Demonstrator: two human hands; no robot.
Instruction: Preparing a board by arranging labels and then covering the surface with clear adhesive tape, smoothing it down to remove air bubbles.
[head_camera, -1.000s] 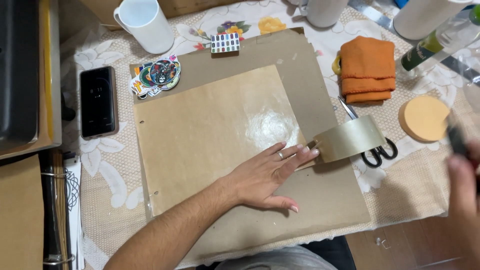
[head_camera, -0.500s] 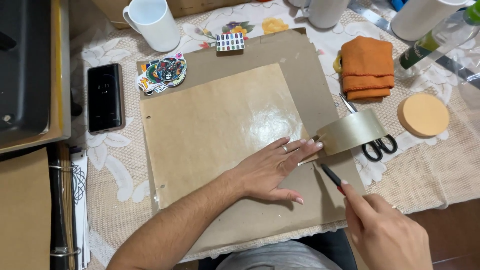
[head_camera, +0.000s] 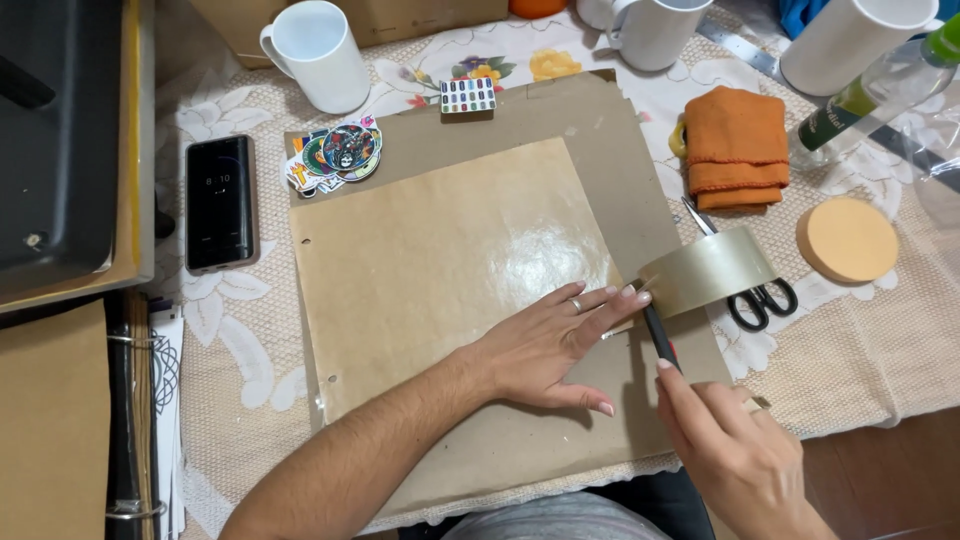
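Left hand (head_camera: 545, 345) lies flat, fingers spread and extended, pressing down the right edge of a glossy tan sheet (head_camera: 450, 260) that lies on a larger brown card (head_camera: 620, 190). Fingertips touch the free end of a tape roll (head_camera: 712, 272), which stands just beyond them on the card's right edge. Right hand (head_camera: 735, 450) is closed around a slim black cutter (head_camera: 660, 338) with a red mark, tip aimed at the tape strip right beside the left fingertips. Risk, as I judge it: the blade sits very near the left fingers, so a slip could nick them or score the sheet; the roll stands loose and could roll off or pull the strip askew; the sheet could shift if the pressing hand lifts. Scissors (head_camera: 755, 298) lie partly under the roll, to the right of both hands. Farther right, a round tan pad (head_camera: 847, 240) and a folded orange cloth (head_camera: 737, 148). Beyond the left hand: stickers (head_camera: 335, 155), a small patterned card (head_camera: 468, 95), a white mug (head_camera: 318, 52). Left of it, a dark phone (head_camera: 220, 203). The bench carries a lace floral cloth (head_camera: 240, 330); more mugs and a green-capped bottle (head_camera: 870, 90) crowd the far right. Black tray and a binder at far left. Indoor, even light; dark floor shows at lower right.
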